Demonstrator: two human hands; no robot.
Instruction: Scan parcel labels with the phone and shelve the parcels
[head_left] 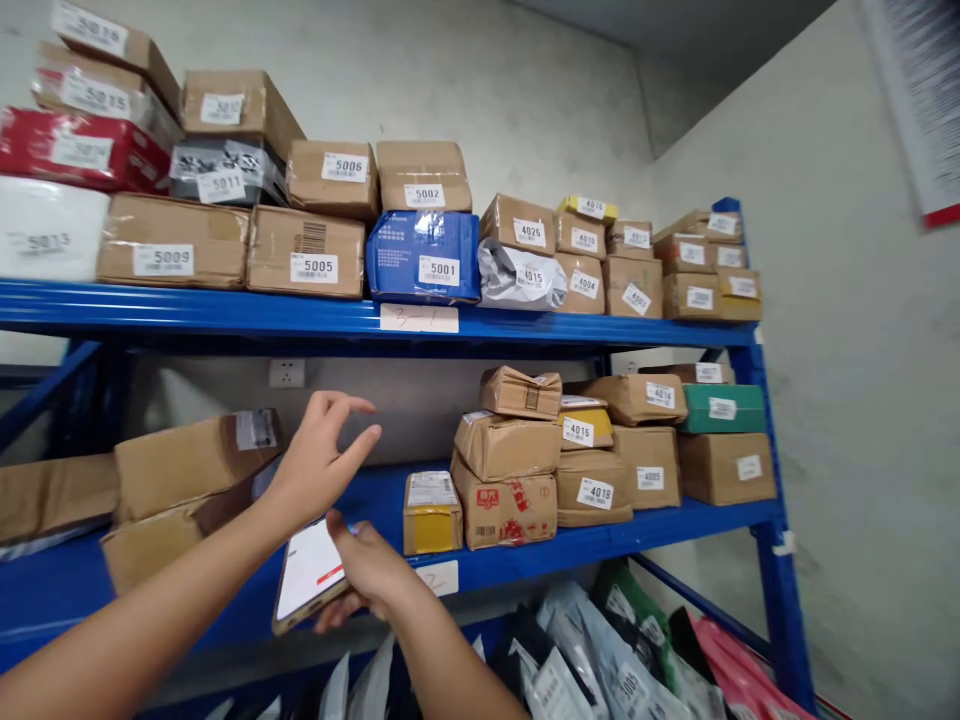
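My right hand [373, 573] holds a phone [307, 574] with a lit white screen, low in front of the middle shelf. My left hand [319, 458] is raised above it, fingers apart and empty, reaching toward the open stretch of the middle shelf beside a tilted brown cardboard box [187, 462]. A small yellow-taped parcel [431, 512] stands on the shelf just right of both hands.
A blue metal rack [225, 312] holds several labelled parcels: numbered boxes on the top shelf, a stack of brown boxes [600, 440] at the middle right. Plastic mailer bags [622, 660] lie on the lowest level. A white wall closes in on the right.
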